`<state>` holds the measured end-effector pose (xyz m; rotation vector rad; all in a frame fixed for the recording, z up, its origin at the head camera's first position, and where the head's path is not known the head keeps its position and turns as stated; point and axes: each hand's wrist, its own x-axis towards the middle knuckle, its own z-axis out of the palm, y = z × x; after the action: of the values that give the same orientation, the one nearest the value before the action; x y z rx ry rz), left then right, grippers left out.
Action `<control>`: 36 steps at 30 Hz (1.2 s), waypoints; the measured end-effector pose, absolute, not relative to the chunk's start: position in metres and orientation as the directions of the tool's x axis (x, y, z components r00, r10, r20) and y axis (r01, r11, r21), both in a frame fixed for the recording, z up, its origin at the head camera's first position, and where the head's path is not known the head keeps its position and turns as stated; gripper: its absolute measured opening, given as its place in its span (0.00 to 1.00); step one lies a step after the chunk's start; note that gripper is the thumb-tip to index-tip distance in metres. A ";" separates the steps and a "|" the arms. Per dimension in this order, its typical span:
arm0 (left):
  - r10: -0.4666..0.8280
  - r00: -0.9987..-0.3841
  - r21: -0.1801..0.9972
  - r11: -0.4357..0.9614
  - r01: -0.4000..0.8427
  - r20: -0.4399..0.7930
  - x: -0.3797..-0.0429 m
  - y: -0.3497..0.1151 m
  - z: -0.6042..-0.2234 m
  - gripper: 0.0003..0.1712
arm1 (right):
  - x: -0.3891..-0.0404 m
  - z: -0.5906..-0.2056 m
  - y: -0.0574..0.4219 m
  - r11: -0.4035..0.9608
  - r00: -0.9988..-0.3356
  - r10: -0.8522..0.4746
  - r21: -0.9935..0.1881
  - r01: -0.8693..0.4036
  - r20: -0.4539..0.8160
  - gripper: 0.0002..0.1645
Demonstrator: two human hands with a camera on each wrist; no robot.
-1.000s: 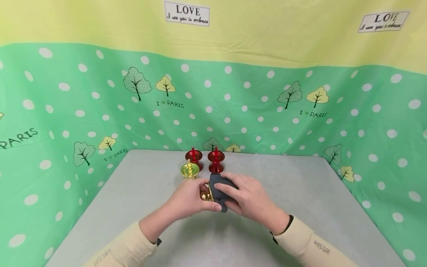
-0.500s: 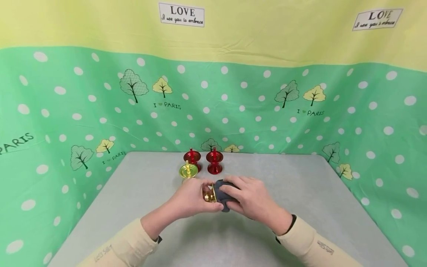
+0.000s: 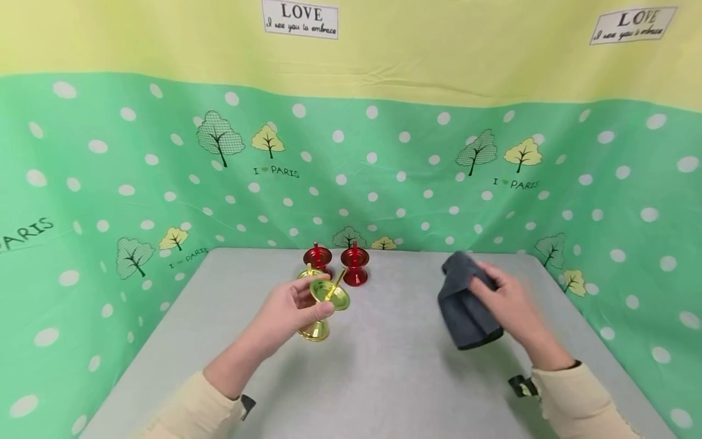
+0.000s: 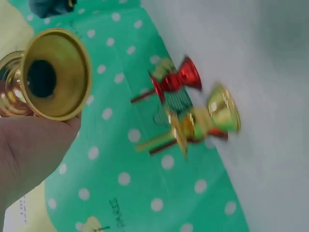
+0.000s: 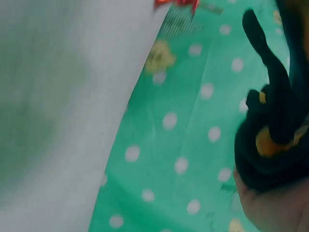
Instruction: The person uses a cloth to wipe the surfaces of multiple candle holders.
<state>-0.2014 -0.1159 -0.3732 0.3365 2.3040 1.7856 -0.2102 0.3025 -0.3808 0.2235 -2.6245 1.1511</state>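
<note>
My left hand [image 3: 280,320] grips a gold candle holder [image 3: 315,331], its shallow dish and centre spike tipped a little to the right. In the left wrist view the hollow base of this candle holder [image 4: 67,79] faces the camera. Off to the right, my right hand [image 3: 512,305] pinches a dark grey cloth [image 3: 466,305] that hangs down in folds. The cloth [image 5: 260,169] looks dark and blurred in the right wrist view. Partly hidden behind the left hand stands a second gold candle holder [image 3: 308,274], seen more fully in the left wrist view.
Two red candle holders, one on the left [image 3: 317,253] and one on the right [image 3: 355,268], stand near the back of the grey table [image 3: 395,372]. A green and yellow printed curtain [image 3: 406,158] surrounds the table at the back and sides.
My hands were together, with the cloth against the gold candle holder. The right hand has since drawn the cloth away to the right. The left hand has turned the candle holder more upright.
</note>
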 end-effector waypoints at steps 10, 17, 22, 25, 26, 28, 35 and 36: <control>0.352 -0.936 1.000 -0.007 0.024 0.025 -0.195 -0.083 -0.382 0.43 | -0.180 -0.389 0.210 0.537 -0.771 -0.318 -0.566 -0.626 0.552 0.38; 0.355 -0.932 0.997 -0.059 0.052 0.070 -0.192 -0.075 -0.384 0.47 | -0.178 -0.390 0.180 0.540 -0.534 -0.426 -0.268 -0.798 0.730 0.41; 0.354 -0.930 0.994 -0.054 0.090 0.104 -0.185 -0.071 -0.382 0.51 | -0.174 -0.391 0.173 0.496 -0.510 -0.460 -0.266 -0.826 0.727 0.40; 0.354 -0.926 0.991 -0.040 0.129 0.135 -0.181 -0.069 -0.377 0.50 | -0.172 -0.388 0.171 0.457 -0.494 -0.456 -0.282 -0.844 0.740 0.38; 0.353 -0.924 0.989 -0.037 0.142 0.146 -0.180 -0.069 -0.375 0.50 | -0.172 -0.387 0.171 0.448 -0.489 -0.455 -0.283 -0.848 0.744 0.37; 0.352 -0.922 0.987 -0.032 0.159 0.160 -0.177 -0.068 -0.372 0.49 | -0.171 -0.384 0.169 0.436 -0.481 -0.454 -0.284 -0.854 0.750 0.35; 0.337 -0.924 0.984 -0.057 0.170 0.180 -0.171 -0.068 -0.366 0.48 | -0.169 -0.371 0.169 0.447 -0.488 -0.475 -0.277 -0.850 0.732 0.31; 0.335 -0.925 0.983 -0.065 0.170 0.182 -0.171 -0.068 -0.365 0.48 | -0.169 -0.370 0.169 0.449 -0.490 -0.478 -0.276 -0.850 0.729 0.31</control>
<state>-0.1708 -0.0678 -0.3653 0.5611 2.0647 2.1384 -0.1687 0.1693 -0.3695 1.1059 -2.1376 0.8594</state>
